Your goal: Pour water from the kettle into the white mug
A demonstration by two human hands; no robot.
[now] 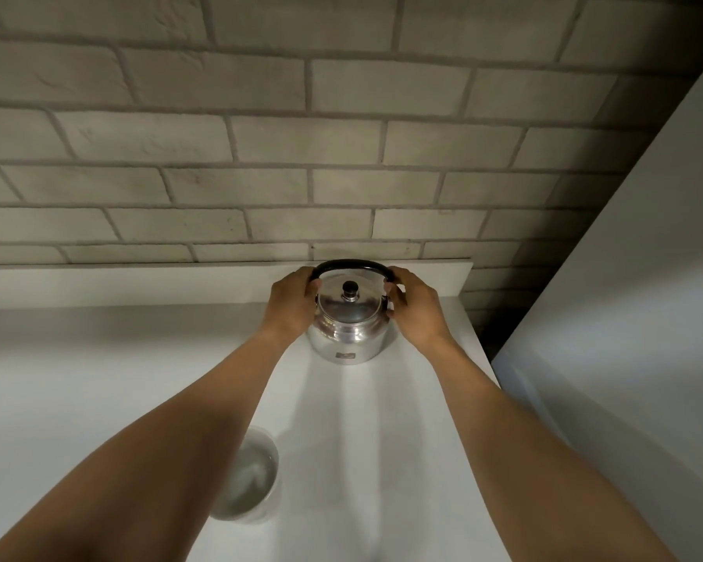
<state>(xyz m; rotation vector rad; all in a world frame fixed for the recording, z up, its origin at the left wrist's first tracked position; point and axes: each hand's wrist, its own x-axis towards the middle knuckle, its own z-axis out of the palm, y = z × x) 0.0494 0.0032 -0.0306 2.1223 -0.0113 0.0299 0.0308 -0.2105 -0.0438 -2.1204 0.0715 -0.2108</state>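
Note:
A shiny steel kettle (346,330) with a black arched handle and a black lid knob stands upright on the white counter (98,379), near the back wall. My left hand (291,304) grips the kettle's left side at the handle's base. My right hand (415,308) grips its right side the same way. The white mug (250,476) stands close to me on the counter, partly hidden by my left forearm. Water shows inside the mug.
A grey brick wall (341,135) rises behind the counter's low white back ledge (139,283). A tall pale panel (634,298) stands to the right, with a dark gap between it and the counter's right edge.

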